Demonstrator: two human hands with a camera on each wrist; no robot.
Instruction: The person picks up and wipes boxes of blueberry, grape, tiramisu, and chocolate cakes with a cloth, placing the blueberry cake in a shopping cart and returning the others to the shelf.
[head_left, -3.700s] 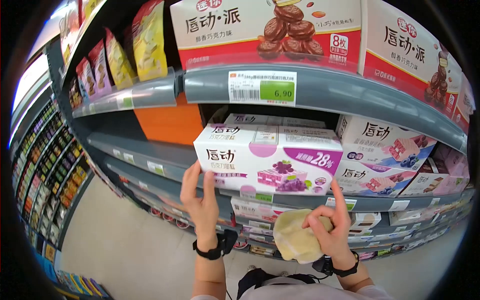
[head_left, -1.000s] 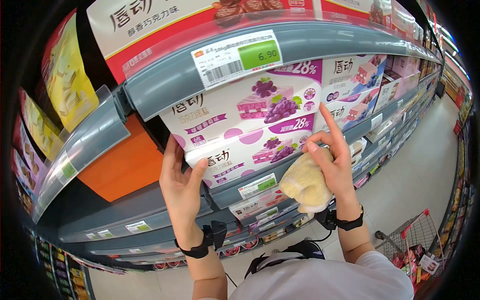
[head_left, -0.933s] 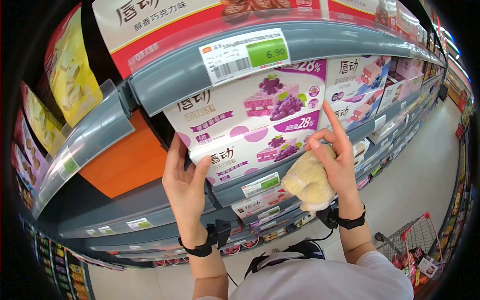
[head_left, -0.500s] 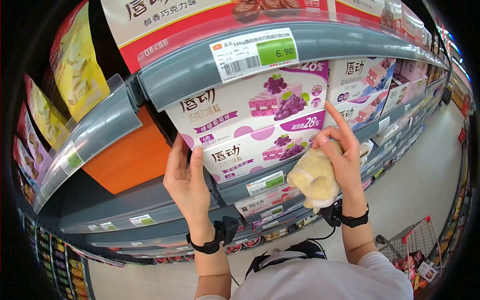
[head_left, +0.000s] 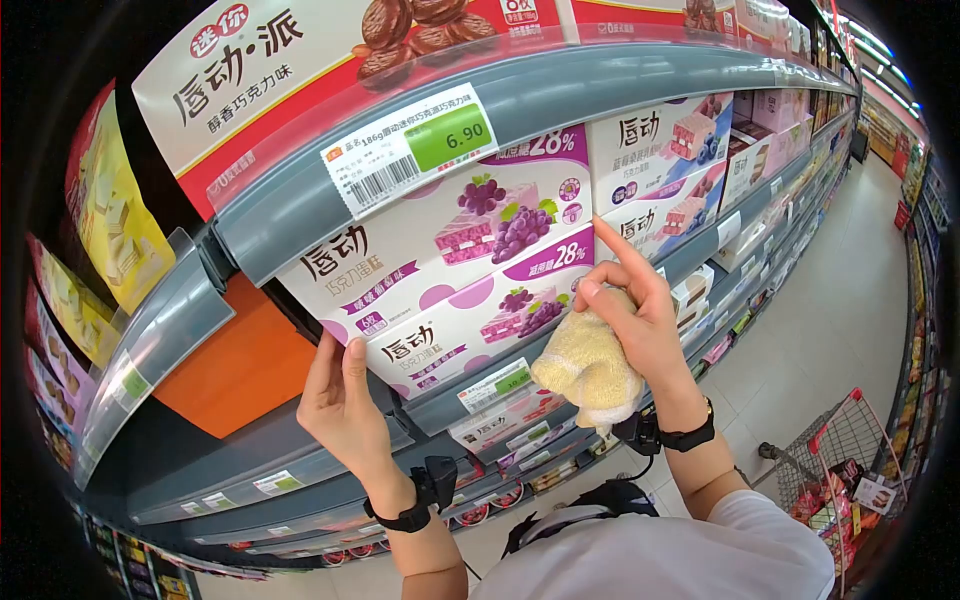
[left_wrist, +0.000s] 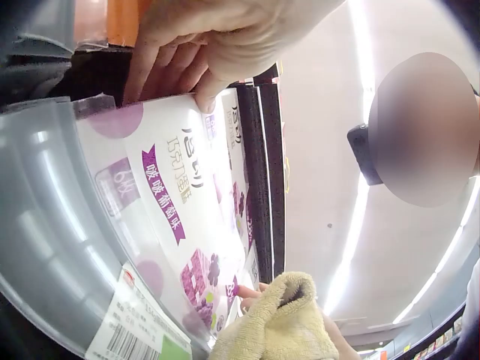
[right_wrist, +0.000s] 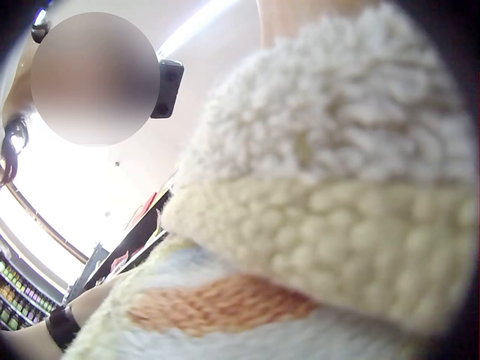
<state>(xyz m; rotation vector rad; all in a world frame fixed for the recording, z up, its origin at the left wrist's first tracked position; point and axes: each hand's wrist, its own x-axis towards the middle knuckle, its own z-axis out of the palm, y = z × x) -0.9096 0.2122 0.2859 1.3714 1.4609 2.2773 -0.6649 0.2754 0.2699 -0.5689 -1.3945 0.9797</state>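
Two white-and-purple cake boxes with grape pictures lie stacked on the shelf, an upper box [head_left: 405, 285] and a lower box [head_left: 455, 345]. At their left end is my left hand [head_left: 345, 405], its fingers along the side and its thumb at the front corner. The left wrist view shows that hand [left_wrist: 225, 49] over the end of the upper box [left_wrist: 165, 176]. My right hand [head_left: 640, 320] holds a folded yellow towel [head_left: 590, 370], index finger stretched out to the boxes' right edge. Blurred and close, the towel [right_wrist: 315, 225] fills much of the right wrist view.
A grey shelf rail [head_left: 275, 235] with a price tag [head_left: 410, 150] overhangs the boxes. Blueberry cake boxes [head_left: 665, 150] stand to the right, an orange panel [head_left: 235, 365] to the left. A shopping cart [head_left: 850, 440] with goods is on the floor at right.
Early on, one grape box stood forward at the shelf edge between both hands; now it lies back, stacked with another. Lately both hands have stayed at the stack's ends while the head view shifted.
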